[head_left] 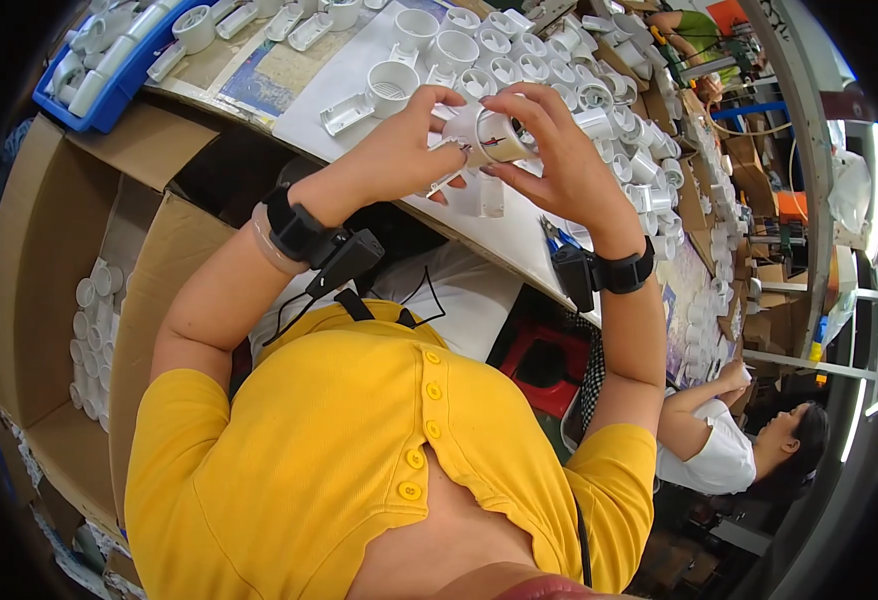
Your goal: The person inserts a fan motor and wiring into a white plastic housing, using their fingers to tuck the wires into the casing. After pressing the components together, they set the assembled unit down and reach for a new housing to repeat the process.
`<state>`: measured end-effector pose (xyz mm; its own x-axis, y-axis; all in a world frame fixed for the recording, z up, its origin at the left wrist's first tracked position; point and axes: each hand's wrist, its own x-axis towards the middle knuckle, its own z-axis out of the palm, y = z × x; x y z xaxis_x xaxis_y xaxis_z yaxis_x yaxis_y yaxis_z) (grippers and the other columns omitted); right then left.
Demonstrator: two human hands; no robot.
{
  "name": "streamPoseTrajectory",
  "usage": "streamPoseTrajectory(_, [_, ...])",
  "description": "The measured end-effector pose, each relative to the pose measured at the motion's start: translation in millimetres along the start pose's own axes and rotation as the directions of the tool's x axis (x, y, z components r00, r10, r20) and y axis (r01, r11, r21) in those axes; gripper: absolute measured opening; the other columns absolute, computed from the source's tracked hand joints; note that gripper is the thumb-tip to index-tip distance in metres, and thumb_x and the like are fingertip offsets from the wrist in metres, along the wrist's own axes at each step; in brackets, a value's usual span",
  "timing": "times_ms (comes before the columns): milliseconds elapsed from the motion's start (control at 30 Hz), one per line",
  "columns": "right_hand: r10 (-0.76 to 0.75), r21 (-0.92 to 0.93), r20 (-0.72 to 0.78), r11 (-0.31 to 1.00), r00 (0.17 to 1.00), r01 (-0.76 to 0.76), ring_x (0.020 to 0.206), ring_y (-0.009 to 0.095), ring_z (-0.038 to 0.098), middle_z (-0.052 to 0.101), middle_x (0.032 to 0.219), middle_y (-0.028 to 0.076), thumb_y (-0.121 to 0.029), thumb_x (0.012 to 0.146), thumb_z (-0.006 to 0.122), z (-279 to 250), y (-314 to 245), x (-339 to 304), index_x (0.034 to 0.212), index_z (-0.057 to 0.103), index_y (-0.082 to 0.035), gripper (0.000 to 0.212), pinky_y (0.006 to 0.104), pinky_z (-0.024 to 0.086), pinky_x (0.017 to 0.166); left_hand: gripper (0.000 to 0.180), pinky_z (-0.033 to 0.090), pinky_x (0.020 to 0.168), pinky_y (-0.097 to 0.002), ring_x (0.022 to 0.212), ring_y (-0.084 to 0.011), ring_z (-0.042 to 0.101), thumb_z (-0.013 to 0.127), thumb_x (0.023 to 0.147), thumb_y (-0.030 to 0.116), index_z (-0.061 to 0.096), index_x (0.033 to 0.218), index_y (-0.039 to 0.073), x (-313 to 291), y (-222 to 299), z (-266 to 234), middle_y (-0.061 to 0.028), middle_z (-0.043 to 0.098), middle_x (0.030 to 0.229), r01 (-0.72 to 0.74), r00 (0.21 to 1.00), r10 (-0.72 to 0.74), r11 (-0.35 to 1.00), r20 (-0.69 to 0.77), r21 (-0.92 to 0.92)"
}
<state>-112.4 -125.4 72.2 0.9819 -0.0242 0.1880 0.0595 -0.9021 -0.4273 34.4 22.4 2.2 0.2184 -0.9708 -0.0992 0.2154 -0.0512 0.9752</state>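
Observation:
Above the near edge of the worktable, I hold a white round plastic housing (pixel 497 138) between both hands. Small red and dark wires show inside its opening. My left hand (pixel 399 152) grips its left side, thumb and fingers closed on it. The fingertips of my right hand (pixel 567 160) pinch its right rim from above and below. A flat white part shows below the left fingers; whether it belongs to the housing is hidden. Just left of the hands, a similar white cup with a rectangular arm (pixel 391 85) lies on the table.
Many white round housings (pixel 529 68) crowd the table behind and right. Blue-handled pliers (pixel 556 235) lie near the table edge. A blue bin (pixel 109 100) of white parts stands far left, above an open cardboard box (pixel 44 260) holding white cups. A person in white (pixel 714 440) sits at right.

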Motion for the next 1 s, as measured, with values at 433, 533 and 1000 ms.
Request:
streamPoseTrajectory(433, [-0.063,-0.081,-0.115,0.995,0.991,0.054,0.118,0.031,0.049,0.046,0.129,0.013,-0.010,0.075,0.075,2.1,0.7,4.5,0.131,0.047,-0.013,0.062,0.0348,0.050,0.086,0.014,0.050,0.075,-0.0348,0.084,-0.0277,0.063,0.064,0.079,0.008,0.059,0.091,0.003,1.7,-10.9,1.2,-0.0122,0.061,0.093,-0.437,0.748,0.647,0.646,-0.146,0.626])
streamPoseTrajectory(533, [-0.091,-0.029,-0.052,0.996,0.994,0.090,0.117,0.029,0.051,0.049,0.129,0.012,-0.011,0.076,0.075,-5.5,2.7,1.5,0.131,0.050,-0.013,0.061,0.0338,0.048,0.088,0.014,0.050,0.074,-0.0343,0.082,-0.0278,0.063,0.064,0.078,0.007,0.060,0.091,0.004,0.7,-12.4,0.7,-0.0129,0.061,0.093,-0.447,0.748,0.648,0.652,-0.143,0.612])
streamPoseTrajectory(1000, [-0.011,-0.163,0.041,0.986,0.999,0.017,0.111,0.030,0.057,0.052,0.133,0.007,-0.024,0.071,0.080,-20.0,5.9,0.8,0.128,0.056,-0.019,0.062,0.0344,0.052,0.086,0.018,0.051,0.070,-0.0333,0.078,-0.0282,0.063,0.064,0.076,0.008,0.059,0.092,0.002,-2.7,-1.3,1.7,-0.0116,0.064,0.087,-0.385,0.826,0.557,0.668,-0.085,0.637])
